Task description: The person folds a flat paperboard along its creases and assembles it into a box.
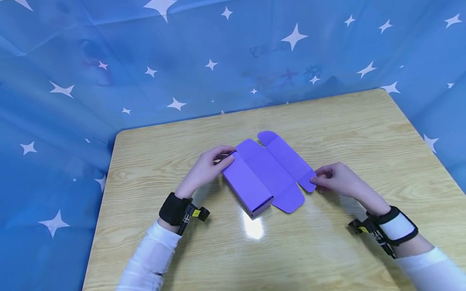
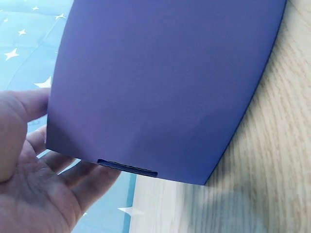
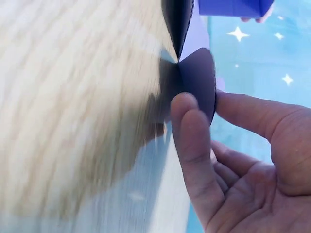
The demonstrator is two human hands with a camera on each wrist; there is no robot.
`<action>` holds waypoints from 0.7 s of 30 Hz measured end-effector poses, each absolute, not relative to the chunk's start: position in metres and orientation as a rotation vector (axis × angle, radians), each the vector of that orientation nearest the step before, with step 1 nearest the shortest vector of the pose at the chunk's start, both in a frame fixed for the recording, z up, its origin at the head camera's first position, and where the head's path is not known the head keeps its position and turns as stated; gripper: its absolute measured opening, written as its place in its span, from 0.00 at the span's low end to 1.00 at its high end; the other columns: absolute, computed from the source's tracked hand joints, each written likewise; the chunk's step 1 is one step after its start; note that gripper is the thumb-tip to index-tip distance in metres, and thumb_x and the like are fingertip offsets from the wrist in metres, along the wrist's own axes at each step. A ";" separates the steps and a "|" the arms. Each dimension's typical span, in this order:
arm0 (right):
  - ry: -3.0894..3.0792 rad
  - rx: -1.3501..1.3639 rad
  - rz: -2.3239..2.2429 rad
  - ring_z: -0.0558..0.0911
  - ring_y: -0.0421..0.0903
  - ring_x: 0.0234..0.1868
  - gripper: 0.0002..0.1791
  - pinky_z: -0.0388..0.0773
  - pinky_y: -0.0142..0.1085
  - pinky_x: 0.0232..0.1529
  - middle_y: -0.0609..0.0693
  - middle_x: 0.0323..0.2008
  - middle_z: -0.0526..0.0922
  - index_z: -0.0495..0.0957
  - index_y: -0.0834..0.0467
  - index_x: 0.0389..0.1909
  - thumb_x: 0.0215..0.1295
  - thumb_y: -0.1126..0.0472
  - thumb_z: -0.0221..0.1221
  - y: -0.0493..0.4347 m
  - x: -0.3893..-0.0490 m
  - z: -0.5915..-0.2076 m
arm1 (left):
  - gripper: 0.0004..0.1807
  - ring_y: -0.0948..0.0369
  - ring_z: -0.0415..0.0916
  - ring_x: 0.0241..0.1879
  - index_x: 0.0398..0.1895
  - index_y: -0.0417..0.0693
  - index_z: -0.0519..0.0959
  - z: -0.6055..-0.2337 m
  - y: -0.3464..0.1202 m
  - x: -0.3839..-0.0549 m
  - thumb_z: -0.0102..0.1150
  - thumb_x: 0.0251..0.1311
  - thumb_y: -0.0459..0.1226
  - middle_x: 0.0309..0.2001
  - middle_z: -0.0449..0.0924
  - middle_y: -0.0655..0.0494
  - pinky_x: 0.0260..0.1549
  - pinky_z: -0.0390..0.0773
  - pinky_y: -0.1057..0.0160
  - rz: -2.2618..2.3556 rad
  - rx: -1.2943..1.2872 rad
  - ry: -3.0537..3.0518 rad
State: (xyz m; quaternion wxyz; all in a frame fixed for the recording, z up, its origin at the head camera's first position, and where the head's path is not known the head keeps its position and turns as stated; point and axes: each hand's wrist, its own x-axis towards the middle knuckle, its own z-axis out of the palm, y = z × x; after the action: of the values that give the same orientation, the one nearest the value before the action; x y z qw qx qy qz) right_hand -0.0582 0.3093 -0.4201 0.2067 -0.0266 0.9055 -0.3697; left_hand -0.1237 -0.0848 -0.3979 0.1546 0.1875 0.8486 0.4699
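Note:
A purple cardboard box [image 1: 246, 182] lies on the table with its lid panel [image 1: 267, 163] spread out to the right. My left hand [image 1: 205, 169] grips the box's far left end, thumb on the upper face and fingers along the end. In the left wrist view a narrow slot [image 2: 129, 168] shows near the lower edge of the box's side. At the lid's outer strip, my right hand [image 1: 339, 180] pinches the rounded corner tab [image 1: 308, 182] between thumb and fingers. The right wrist view shows this tab [image 3: 199, 77] edge-on, angled from the strip.
The wood-grain table [image 1: 153, 161] extends on all sides of the box. A blue curtain [image 1: 204, 60] with white stars hangs behind its far edge and at both sides. Each wrist carries a strapped-on camera, the left one [image 1: 198, 213] close above the table.

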 end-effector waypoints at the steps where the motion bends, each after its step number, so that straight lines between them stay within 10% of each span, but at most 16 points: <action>1: 2.493 -0.066 -1.060 0.84 0.34 0.27 0.19 0.81 0.28 0.30 0.49 0.28 0.91 0.85 0.70 0.51 0.73 0.57 0.64 0.308 -0.060 -0.420 | 0.22 0.45 0.81 0.65 0.69 0.45 0.78 -0.398 -0.085 -0.123 0.57 0.78 0.43 0.66 0.83 0.45 0.65 0.82 0.45 1.345 0.539 2.436; 21: 2.646 -0.140 -0.909 0.79 0.41 0.34 0.20 0.74 0.30 0.33 0.66 0.48 0.89 0.84 0.69 0.57 0.75 0.58 0.60 0.265 -0.198 -0.414 | 0.18 0.50 0.84 0.58 0.60 0.45 0.82 -0.404 -0.076 -0.061 0.62 0.74 0.43 0.56 0.87 0.47 0.54 0.88 0.51 1.522 0.222 2.508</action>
State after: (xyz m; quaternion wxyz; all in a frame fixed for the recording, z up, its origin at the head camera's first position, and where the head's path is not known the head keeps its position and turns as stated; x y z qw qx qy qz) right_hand -0.1976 0.2647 -0.4139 0.1693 -0.0491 0.9309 -0.3200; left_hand -0.0613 -0.0759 -0.4043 0.0998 0.0752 0.8482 0.5147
